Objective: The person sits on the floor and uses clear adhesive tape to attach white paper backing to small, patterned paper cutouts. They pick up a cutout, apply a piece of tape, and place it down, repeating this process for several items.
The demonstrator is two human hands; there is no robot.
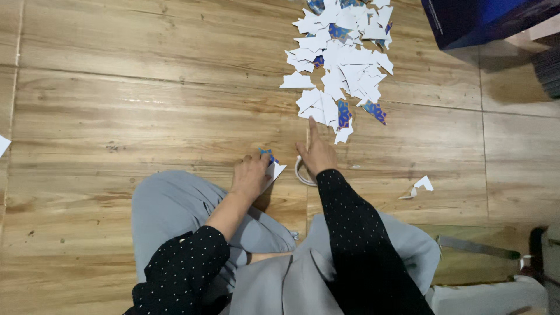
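i see left hand [249,175] closed on a cut piece [273,168], kept low by the knee w/ a corner poking out. right hand [317,154] over a tape roll [302,172], index out, touching the pile's [341,55] near edge (mostly white side up).

left hand [251,175]: curled, palm down | right hand [317,153]: forefinger extended forward

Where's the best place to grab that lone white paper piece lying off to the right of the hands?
Probably the wider upper corner of the lone white paper piece, approached from its near side. It lies flat on the wooden floor with open boards around it, apart from the paper pile, so fingertips from the right hand could pinch an edge.
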